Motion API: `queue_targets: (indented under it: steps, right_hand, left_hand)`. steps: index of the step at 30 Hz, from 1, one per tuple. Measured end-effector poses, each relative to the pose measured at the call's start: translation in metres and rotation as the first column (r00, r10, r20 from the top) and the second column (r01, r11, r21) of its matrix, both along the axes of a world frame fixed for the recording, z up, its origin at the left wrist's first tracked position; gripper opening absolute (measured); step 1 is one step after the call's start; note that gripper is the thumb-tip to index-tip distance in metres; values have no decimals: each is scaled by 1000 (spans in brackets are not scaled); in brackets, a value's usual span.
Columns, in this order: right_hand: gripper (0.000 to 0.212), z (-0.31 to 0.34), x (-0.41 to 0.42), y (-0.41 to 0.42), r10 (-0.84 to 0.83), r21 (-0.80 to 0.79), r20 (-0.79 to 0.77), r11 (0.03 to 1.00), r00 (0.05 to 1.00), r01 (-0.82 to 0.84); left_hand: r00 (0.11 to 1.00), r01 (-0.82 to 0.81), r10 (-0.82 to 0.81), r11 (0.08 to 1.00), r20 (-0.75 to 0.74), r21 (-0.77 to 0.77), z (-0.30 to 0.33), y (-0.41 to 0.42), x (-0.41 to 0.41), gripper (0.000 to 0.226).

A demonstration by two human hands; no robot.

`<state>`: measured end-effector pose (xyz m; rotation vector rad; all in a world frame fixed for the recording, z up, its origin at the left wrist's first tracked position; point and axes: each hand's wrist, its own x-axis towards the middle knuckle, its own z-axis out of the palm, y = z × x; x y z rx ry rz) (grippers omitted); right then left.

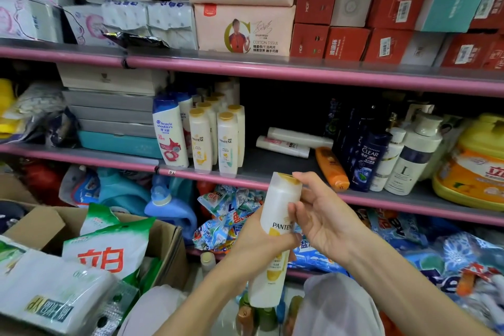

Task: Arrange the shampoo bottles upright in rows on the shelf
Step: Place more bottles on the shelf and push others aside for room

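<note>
the pantene bottle (275, 226) looks smooth, rigid, slippery; left hand (256, 243) wraps its middle, right hand (319, 215) fingers (306, 185) pinch the cap.

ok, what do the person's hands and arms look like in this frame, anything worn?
Both hands are bare: no gloves, and no rings, watch or bracelet visible on the left hand or the right hand. Both forearms are uncovered as far as the frame shows, with no sleeve in view. Nails look short and unpainted. No markings or tattoos can be seen.
</note>
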<state>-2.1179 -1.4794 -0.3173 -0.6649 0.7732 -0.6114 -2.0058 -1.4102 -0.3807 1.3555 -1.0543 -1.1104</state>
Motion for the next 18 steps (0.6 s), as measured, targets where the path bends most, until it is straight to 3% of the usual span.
queue_targets:
  steps: [5, 11, 15, 18]
  right_hand:
    - [44, 7, -4, -5, 61, -76, -44, 995, 997, -64]
    - [36, 13, -9, -13, 129, -396, -213, 895, 969, -206]
    - [39, 8, -8, -15, 85, -392, -181, 907, 980, -151]
    - [34, 6, -11, -18, 154, -430, -201, 874, 967, -228]
  left_hand:
    - [1000, 23, -23, 999, -2, 26, 4, 0, 4, 22]
    - [976, 150, -142, 988, -166, 37, 12, 0, 7, 27]
    - [969, 161, -144, 985, -202, 68, 9, 1, 5, 35]
    - [967, 166, -143, 982, -210, 94, 7, 1, 7, 41]
